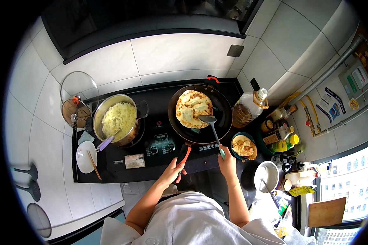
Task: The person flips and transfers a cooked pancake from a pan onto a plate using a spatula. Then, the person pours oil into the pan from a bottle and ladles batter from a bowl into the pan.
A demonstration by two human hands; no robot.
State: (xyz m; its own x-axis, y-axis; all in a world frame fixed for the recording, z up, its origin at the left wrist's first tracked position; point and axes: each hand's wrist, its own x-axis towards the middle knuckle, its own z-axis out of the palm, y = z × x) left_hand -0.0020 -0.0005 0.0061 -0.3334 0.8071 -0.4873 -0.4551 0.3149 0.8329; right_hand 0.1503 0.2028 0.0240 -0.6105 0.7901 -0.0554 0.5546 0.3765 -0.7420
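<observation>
A browned flat pancake (192, 107) lies in the left part of a large dark frying pan (223, 122). My left hand (172, 173) is closed round the pan's red and black handle (185, 156). In my right hand (227, 163) is a spatula (214, 130) with a pale green grip and a dark grey blade. The blade touches the pancake's lower right edge. Close to my right hand, a dark green bowl (234, 141) holds folded, browned pancakes (244, 146).
A pot (131, 134) of shredded pale vegetable stands left on the black cooktop (159, 161). Beside it are a white bowl (82, 163) and chopsticks (95, 165). An oil bottle (249, 107), several condiment bottles and a small saucepan (266, 164) stand at the right.
</observation>
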